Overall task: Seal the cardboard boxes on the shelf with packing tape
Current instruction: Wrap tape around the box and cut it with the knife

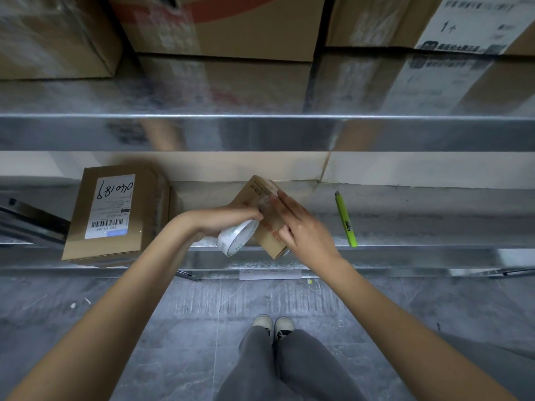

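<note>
Standing at the metal shelf [405, 224] that crosses the middle of the frame, I have the small cardboard box [267, 224] at centre, lying on the shelf's front lip, its near corner poking past the edge. Left of it sits a larger labelled box [115, 212], already flat and square; at right lies a green utility knife [346, 219], well apart.

My right hand [301, 227] lies flat on the small box, fingers straight, pressing clear tape onto its top. My left hand's [228, 217] grip is curled round the tape roll [237, 237], which touches the box's left side.

To do this well, I judge I should keep the roll taut and low, draw it along the seam, and smooth behind it with my fingers so no bubbles or creases form.

The box's long axis runs diagonally, from lower right near the shelf edge up and left toward the back wall; the tape seems to follow that line.
</note>
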The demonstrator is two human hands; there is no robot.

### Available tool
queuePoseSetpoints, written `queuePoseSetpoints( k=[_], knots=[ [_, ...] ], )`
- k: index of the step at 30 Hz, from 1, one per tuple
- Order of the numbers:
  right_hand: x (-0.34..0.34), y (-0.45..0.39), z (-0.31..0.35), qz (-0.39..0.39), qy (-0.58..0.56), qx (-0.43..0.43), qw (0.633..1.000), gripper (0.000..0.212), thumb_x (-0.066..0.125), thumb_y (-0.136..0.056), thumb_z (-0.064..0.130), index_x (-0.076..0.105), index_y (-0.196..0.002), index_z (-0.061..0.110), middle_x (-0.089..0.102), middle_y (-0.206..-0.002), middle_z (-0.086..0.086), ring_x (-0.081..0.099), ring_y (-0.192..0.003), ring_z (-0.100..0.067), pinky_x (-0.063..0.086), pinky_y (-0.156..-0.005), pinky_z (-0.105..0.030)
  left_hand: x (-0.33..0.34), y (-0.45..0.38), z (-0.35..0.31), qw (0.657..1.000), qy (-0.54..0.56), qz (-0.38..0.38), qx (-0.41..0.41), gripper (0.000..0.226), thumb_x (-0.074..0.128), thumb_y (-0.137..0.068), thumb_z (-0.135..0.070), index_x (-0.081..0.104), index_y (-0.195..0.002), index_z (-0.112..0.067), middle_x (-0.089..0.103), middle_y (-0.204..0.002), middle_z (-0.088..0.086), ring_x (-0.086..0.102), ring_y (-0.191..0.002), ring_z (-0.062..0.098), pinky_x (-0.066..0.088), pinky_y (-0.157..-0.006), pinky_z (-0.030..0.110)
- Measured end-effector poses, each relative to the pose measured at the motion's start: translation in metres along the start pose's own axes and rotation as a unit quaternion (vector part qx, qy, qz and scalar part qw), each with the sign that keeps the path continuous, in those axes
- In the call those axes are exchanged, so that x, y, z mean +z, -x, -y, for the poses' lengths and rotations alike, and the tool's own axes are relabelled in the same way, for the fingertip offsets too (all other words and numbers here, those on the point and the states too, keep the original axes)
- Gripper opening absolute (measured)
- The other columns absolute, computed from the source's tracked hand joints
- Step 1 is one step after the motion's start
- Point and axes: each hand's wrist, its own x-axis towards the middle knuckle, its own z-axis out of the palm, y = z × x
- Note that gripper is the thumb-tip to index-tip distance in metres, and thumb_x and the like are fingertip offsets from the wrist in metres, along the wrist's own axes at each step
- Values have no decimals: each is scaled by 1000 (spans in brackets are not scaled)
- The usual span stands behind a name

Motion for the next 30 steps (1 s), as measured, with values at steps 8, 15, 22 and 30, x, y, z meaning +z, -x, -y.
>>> queuePoseSetpoints(
  k=[8,15,22,30],
  knots=[
    [1,-2,-14,22,-45,59,997,66,24,-89,49,40,-147,20,39,-152,-8,61,-112,-33,50,-57,-34,11,-13,-8,991,123,-48,12,16,47,-100,-25,56,-98,-12,59,-78,2,60,-64,9,50,-59,18],
    [-6,-6,-29,42,-106,135,984,68,26,-84,52,35,-149,31,35,-154,2,55,-121,-23,39,-68,-24,15,-35,-26,986,139,-86,-16,12,42,-98,-26,49,-100,-16,52,-91,10,52,-79,19,44,-72,27],
    [-4,0,-40,13,-171,149,974,54,36,-93,26,38,-148,23,46,-143,-3,53,-120,-18,49,-87,-32,12,-47,-40,980,178,-45,-78,20,50,-96,-37,60,-88,-21,62,-82,-2,61,-71,14,54,-63,28],
    [0,18,-79,-177,-183,344,904,38,47,-100,22,50,-137,16,58,-124,-7,59,-105,-22,48,-80,-30,11,-56,-64,957,228,6,-177,16,61,-83,-25,54,-73,-16,54,-61,-3,53,-51,8,48,-55,17]
  ],
)
